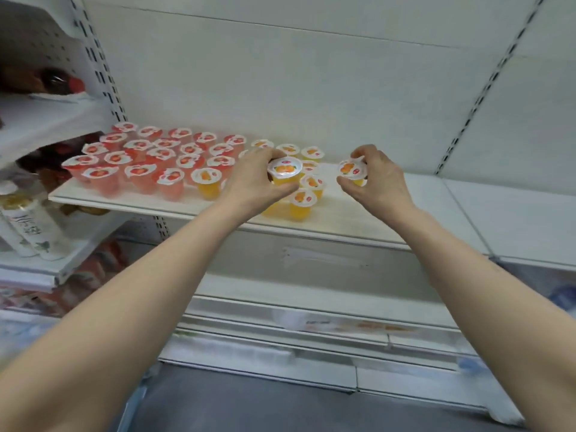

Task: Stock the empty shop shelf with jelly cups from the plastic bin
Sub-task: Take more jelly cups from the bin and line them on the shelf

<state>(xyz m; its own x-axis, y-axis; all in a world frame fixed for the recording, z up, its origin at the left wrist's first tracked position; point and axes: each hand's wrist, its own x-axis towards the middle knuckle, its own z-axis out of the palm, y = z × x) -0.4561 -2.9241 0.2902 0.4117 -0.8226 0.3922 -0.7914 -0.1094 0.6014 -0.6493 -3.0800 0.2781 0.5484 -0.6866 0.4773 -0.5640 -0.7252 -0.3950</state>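
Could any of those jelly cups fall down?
The left hand holds an orange cup above the packed orange cups; setting it down could knock one over. The front cup stands near the shelf edge, so a bump might push it off. The right hand holds a tilted cup that could slip.

A white shelf (343, 216) runs across the middle of the frame. On its left part, red jelly cups (140, 160) stand upright in tight rows, lids up, from the back wall to the front edge. Just right of them, near the centre, orange jelly cups (301, 202) stand in a smaller cluster.
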